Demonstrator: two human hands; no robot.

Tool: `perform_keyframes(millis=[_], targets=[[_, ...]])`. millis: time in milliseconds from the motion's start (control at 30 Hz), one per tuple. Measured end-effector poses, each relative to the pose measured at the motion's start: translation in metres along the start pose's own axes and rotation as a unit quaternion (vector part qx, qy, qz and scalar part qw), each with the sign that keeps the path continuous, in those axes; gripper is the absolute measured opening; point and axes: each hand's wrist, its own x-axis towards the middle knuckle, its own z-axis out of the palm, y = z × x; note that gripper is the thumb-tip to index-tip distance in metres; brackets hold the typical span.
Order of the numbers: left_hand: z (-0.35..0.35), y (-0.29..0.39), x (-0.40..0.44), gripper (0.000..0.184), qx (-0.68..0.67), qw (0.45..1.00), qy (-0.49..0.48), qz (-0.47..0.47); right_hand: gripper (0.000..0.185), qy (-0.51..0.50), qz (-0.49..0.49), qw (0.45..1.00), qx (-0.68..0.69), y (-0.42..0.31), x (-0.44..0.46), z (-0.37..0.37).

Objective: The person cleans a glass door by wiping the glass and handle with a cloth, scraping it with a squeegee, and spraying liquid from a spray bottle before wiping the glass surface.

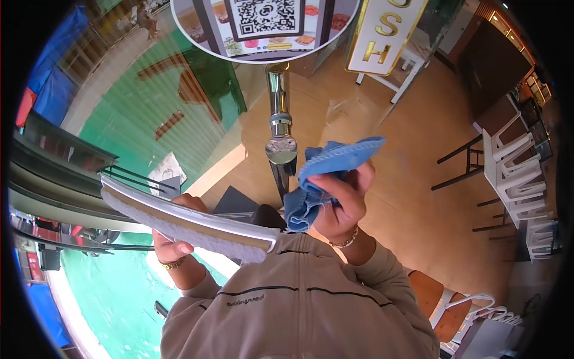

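A long white window-washer bar with a fluffy pad [185, 221] lies across my left hand [173, 230], whose fingers are wrapped round it. Its pad edge faces down toward my jacket. In my right hand [344, 203] is a crumpled blue cloth [335, 161], pinched between thumb and fingers, with part of it hanging toward the wrist. Just left of the cloth stands a shiny metal door handle [281, 128] on the glass. Above it are a round sign with a QR code [266, 18] and a white sign with gold letters [382, 36].
White chairs [520, 173] are stacked at the right beside a dark-legged table. A white-legged table [397, 78] stands behind the glass at the top. Green flooring [95, 293] lies at the left. Brown seats [451, 314] show at the lower right.
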Motion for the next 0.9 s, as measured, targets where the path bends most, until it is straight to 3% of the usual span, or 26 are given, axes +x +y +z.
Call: perform_keyframes(millis=[67,133,267,367,467,533,633,733,800,833,867,900], targets=[[0.005,0.002,0.013,0.054,-0.012,0.999,-0.039,-0.022,0.016,-0.025,-0.178,0.984,-0.019,0.022,-0.02,0.025],[0.01,0.004,0.023,0.054,0.014,0.998,-0.052,-0.016,0.018,-0.106,-0.257,0.958,-0.07,0.05,-0.069,0.022],[0.017,0.008,0.02,0.058,0.071,0.997,-0.004,-0.022,0.019,-0.298,-0.19,0.934,-0.058,0.111,-0.165,-0.008],[0.016,0.007,0.007,0.058,0.081,0.996,0.043,-0.018,0.016,-0.433,-0.075,0.895,-0.07,0.146,-0.239,-0.03],[0.002,0.006,0.0,0.056,0.049,0.999,0.014,0.011,0.014,-0.411,-0.021,0.897,-0.159,0.141,-0.253,-0.036],[0.002,0.007,-0.006,0.057,0.039,0.998,0.045,0.008,0.017,-0.349,0.086,0.911,-0.204,0.136,-0.241,-0.042],[0.001,0.01,-0.007,0.057,0.05,0.997,0.052,-0.011,0.02,-0.32,0.119,0.925,-0.165,0.13,-0.212,-0.061],[0.01,0.012,0.006,0.06,0.073,0.996,-0.031,-0.034,0.015,-0.308,0.083,0.947,-0.04,0.079,-0.161,-0.075],[0.025,0.006,0.013,0.057,0.022,0.996,-0.076,-0.052,0.015,-0.227,0.069,0.971,-0.012,0.041,-0.119,-0.08],[0.03,0.01,0.023,0.049,-0.029,0.983,-0.171,-0.068,0.017,-0.163,0.064,0.984,-0.006,0.027,-0.097,-0.079],[0.043,0.014,0.033,0.056,-0.024,0.967,-0.235,-0.094,0.02,-0.098,0.06,0.993,0.0,0.011,-0.077,-0.078],[0.066,0.011,0.035,0.064,-0.018,0.972,-0.207,-0.105,0.022,-0.021,0.07,0.996,0.046,-0.007,-0.052,-0.071]])
